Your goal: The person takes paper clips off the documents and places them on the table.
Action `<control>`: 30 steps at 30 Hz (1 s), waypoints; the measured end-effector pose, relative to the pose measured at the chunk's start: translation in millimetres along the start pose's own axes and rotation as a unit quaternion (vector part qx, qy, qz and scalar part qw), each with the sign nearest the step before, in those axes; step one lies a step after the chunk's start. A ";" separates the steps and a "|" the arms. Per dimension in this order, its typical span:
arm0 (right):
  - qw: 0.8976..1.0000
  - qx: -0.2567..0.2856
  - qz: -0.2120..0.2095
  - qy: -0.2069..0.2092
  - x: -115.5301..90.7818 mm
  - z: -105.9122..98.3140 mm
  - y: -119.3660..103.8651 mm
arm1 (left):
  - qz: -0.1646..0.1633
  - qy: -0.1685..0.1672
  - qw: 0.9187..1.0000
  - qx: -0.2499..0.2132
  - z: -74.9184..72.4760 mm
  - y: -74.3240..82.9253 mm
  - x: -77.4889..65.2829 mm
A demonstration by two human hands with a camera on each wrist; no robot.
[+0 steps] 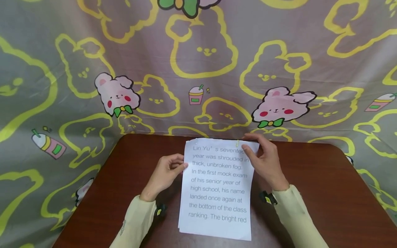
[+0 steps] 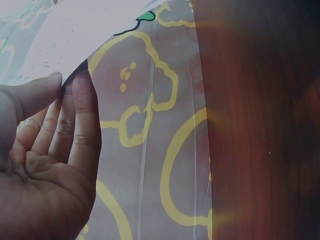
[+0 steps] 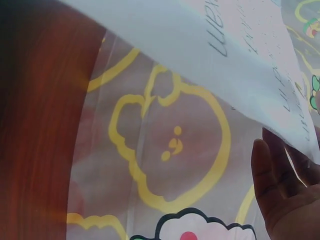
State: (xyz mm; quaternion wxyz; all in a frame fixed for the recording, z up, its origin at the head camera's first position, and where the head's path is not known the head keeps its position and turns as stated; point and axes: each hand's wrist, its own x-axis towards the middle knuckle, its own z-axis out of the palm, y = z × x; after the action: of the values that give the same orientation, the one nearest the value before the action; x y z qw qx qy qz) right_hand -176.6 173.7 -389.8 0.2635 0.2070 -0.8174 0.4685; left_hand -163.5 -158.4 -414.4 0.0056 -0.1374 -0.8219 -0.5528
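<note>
Printed sheets of white paper [image 1: 217, 193], with large grey English text facing up, are held upright above the table, their lower edges slightly out of line. At the left edge, my left hand [image 1: 165, 174] pinches the sheets between thumb and fingers; the left wrist view shows the thumb on the printed face and fingers [image 2: 82, 110] behind. My right hand [image 1: 268, 160] grips the top right corner, thumb in front and the other fingers behind the paper. Close to that thumb, a small yellow paper clip [image 1: 237, 143] sits on the top edge.
A dark red-brown wooden table [image 1: 124, 172] lies under the paper. Behind and beside it hangs a grey curtain [image 1: 217, 69] printed with yellow outlines, rabbits and cups. Small black devices sit at both wrists, one on the left wrist [image 1: 160, 210].
</note>
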 end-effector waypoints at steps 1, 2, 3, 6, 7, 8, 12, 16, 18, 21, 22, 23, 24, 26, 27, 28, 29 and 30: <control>1.000 -0.001 0.000 -0.001 0.6 -0.3 -0.1 | 0.000 0.000 1.000 0.001 0.1 0.0 -0.1; 1.000 -0.003 0.000 -0.002 1.4 -0.6 -0.4 | -0.001 0.000 1.000 0.001 0.1 0.0 -0.3; 1.000 -0.003 0.000 -0.002 2.0 -0.8 -0.7 | -0.001 0.000 1.000 0.002 0.1 -0.1 -0.5; 1.000 0.004 0.001 -0.009 5.0 -1.6 -2.5 | -0.003 -0.001 1.000 0.001 0.8 -0.2 -0.2; 1.000 0.008 0.005 -0.013 6.0 -1.9 -3.6 | -0.004 -0.002 1.000 0.001 1.1 -0.3 -0.1; 1.000 0.009 0.009 -0.019 7.1 -2.0 -4.2 | -0.004 -0.002 1.000 0.000 1.5 -0.3 0.2; 0.999 0.004 0.027 -0.047 9.2 -1.8 -6.0 | -0.005 -0.005 1.000 0.000 3.4 -0.1 0.9; 0.998 -0.004 0.032 -0.059 9.3 -1.2 -6.6 | -0.006 -0.007 1.000 0.003 4.2 1.0 1.2; 0.998 -0.001 0.031 -0.058 9.5 -0.8 -6.9 | -0.006 -0.007 1.000 0.003 3.9 1.0 1.5; 0.998 0.002 0.029 -0.057 9.7 -0.1 -6.7 | -0.009 -0.006 1.000 0.003 3.6 -0.3 1.6; 0.998 0.003 0.029 -0.058 9.8 0.2 -6.7 | -0.010 -0.005 1.000 0.003 3.4 -0.6 1.4; 0.998 0.003 0.029 -0.060 10.0 0.5 -6.7 | -0.009 -0.005 1.000 0.003 3.2 -0.9 1.1; 0.998 0.004 0.030 -0.061 10.2 0.6 -6.8 | -0.010 -0.004 1.000 0.005 3.2 -1.0 0.8; 0.998 0.002 0.031 -0.063 10.4 0.7 -6.7 | -0.009 -0.003 1.000 0.007 2.7 -0.9 0.0; 0.997 0.001 0.032 -0.064 10.5 0.7 -6.8 | -0.009 -0.003 1.000 0.010 2.6 -0.6 -0.3; 0.997 0.001 0.034 -0.064 10.6 0.7 -6.8 | -0.007 -0.003 1.000 0.012 2.5 -0.3 -0.6; 0.997 0.001 0.037 -0.064 10.7 0.6 -6.8 | -0.007 -0.003 1.000 0.014 2.5 0.2 -0.8; 0.997 0.002 0.039 -0.064 10.7 0.5 -6.8 | -0.008 -0.002 1.000 0.017 2.6 0.8 -0.9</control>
State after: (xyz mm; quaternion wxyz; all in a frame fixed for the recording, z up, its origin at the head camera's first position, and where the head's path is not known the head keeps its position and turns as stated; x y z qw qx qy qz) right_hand -181.1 169.1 -378.9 0.1919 0.2054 -0.8392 0.4655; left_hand -162.1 -156.0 -414.8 0.0019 -0.1312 -0.8323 -0.5386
